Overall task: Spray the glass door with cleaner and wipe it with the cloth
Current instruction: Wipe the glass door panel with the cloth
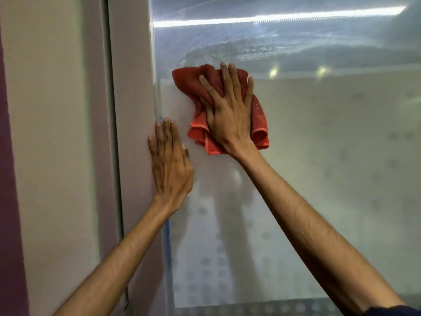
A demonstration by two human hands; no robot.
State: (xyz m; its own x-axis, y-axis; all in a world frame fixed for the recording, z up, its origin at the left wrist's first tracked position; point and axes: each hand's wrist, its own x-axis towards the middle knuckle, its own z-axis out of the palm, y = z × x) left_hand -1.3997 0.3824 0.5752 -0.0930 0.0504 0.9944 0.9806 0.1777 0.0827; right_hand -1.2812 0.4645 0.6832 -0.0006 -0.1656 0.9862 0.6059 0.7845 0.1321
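Hazy glass door [319, 144]; right hand [230, 115] splayed, half hiding cloth [191, 80]; left hand [169, 163] flat

Open glass [319, 156] spreads right of the cloth [258, 115] (wet smears above), while the frame [134, 87] hems the left.

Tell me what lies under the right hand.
The right hand presses the bunched red cloth against the glass door. The glass behind the cloth is covered and cannot be seen.
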